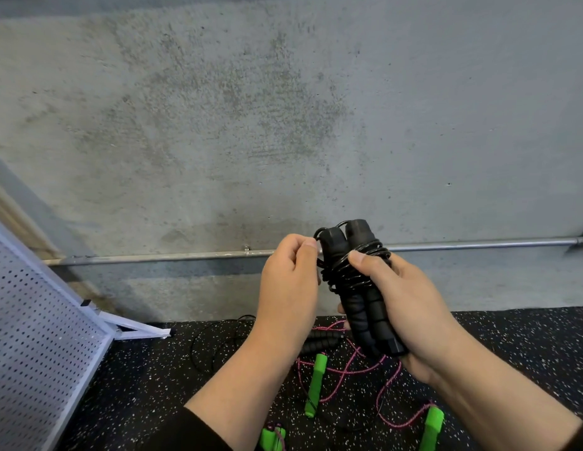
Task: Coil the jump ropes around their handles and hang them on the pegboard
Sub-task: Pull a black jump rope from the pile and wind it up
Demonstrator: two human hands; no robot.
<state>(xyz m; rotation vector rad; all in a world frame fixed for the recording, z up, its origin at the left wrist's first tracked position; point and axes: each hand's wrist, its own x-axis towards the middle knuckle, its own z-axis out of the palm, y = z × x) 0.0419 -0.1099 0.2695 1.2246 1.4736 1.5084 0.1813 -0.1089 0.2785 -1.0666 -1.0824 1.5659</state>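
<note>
At the far left a white pegboard point(39, 320) leans on its stand against the concrete wall point(218, 109), no hooks in sight from here. On the speckled floor mat point(147, 379) near it lies a loose black rope point(212, 340), thin and springy-looking, the sort that kinks and tangles. Further along, the left hand point(288, 294) pinches the tail of the cord point(352, 271) between thumb and fingertips, its grip closed on that strand. Just beside it, the right hand point(410, 310) has its grip wrapped round the two black handles point(365, 301), held side by side and upright, thumb pressing the wound loops. The foam on them looks soft and easy to hold, and the whole bundle is probably light; the glossy cord seems stiff enough to spring loose unless the end is tucked. Below, pink rope point(348, 372) sprawls over the mat with green handles point(316, 382), best picked up by that foam.
</note>
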